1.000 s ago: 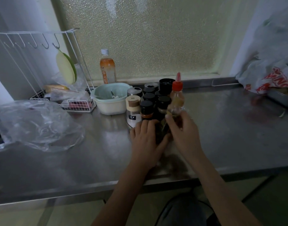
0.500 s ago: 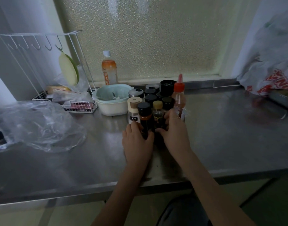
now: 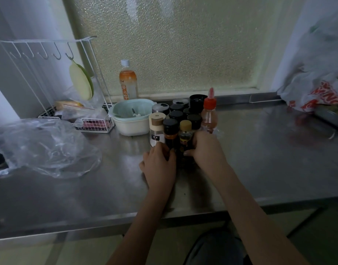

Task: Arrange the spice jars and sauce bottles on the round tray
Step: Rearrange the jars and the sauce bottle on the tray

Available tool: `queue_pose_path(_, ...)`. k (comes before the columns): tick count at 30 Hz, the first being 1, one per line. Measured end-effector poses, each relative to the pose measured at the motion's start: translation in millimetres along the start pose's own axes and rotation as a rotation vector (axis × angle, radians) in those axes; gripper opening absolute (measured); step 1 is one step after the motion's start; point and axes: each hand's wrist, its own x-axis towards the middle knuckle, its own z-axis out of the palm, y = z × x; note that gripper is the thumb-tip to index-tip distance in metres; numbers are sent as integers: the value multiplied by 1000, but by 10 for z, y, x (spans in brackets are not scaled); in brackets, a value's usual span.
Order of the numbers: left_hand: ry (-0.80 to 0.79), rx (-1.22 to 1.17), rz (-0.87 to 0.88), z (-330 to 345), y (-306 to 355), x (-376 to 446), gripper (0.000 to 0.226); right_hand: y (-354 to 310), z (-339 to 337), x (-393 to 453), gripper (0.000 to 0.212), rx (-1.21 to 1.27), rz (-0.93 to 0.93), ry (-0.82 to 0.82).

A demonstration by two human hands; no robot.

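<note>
A tight cluster of spice jars and sauce bottles stands mid-counter. In its front row are a white shaker with a tan cap (image 3: 156,129), a black-capped jar (image 3: 170,129) and a small yellow-capped bottle (image 3: 185,131). A red-capped squeeze bottle (image 3: 209,115) stands at the right, with several black-lidded jars (image 3: 195,119) behind. My left hand (image 3: 158,167) curls around the base of the black-capped jar. My right hand (image 3: 207,150) wraps the yellow-capped bottle from the right, thumb in front. The round tray shows only as a dark patch (image 3: 184,165) between my hands.
A mint bowl (image 3: 131,119) sits just left of the cluster, an orange drink bottle (image 3: 128,83) behind it. A white wire rack (image 3: 91,125) and a crumpled clear bag (image 3: 44,148) fill the left side. A printed plastic bag (image 3: 317,92) lies far right. The steel counter edge (image 3: 183,215) runs near me.
My right hand set the red-capped bottle down at the cluster's right side and dropped to the yellow-capped bottle. My left hand shifted slightly left along the front row.
</note>
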Motion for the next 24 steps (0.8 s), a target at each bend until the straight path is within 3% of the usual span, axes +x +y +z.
queue_pose_path(9, -19, -210, -20, 22, 2, 21, 23, -77, 67, -34, 27, -17, 49, 53)
queue_pose_path(14, 5, -357, -59, 2, 45, -3, 48, -68, 76, -100, 30, -53, 28, 86)
queue_pose_path(18, 12, -238, 2, 19, 18, 15, 43, -81, 72, -108, 29, -96, 42, 72)
queue_pose_path(21, 115, -33, 57, 28, -31, 35, 40, -134, 51, -75, 39, -104, 42, 60)
queue_pose_path(24, 172, -26, 38, 22, -41, 54, 42, -154, 67, -67, 41, -124, 52, 52)
